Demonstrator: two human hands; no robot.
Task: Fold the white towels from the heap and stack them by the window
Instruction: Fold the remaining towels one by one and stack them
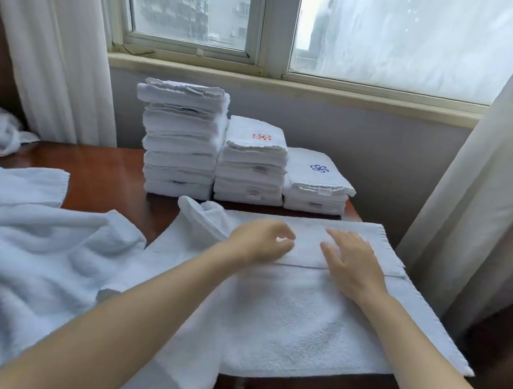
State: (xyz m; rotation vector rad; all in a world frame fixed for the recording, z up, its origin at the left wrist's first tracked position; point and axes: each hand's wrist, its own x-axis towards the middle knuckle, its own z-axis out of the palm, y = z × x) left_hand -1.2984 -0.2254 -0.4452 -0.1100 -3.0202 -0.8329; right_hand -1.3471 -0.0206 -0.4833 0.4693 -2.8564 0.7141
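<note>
At centre frame, a white towel (297,323) lies spread on the wooden counter (104,174), its far part doubled over to a seam line that runs between the two wrists. The right grip (354,262) rests flat on that doubled part, fingers straight, holding nothing. The left grip (260,243) is curled and blurred; whether it pinches cloth I cannot tell.

The towel's upper-left corner (200,216) is turned over and rumpled, and its left side sags off the near edge beside the heap (29,246). Folding on without squaring that corner would likely give a lopsided packet.

Upper centre, below the window (192,6), stand three stacks. The tall stack (182,142) looks ragged-edged, and another towel dropped on it off-centre could tip it.
</note>
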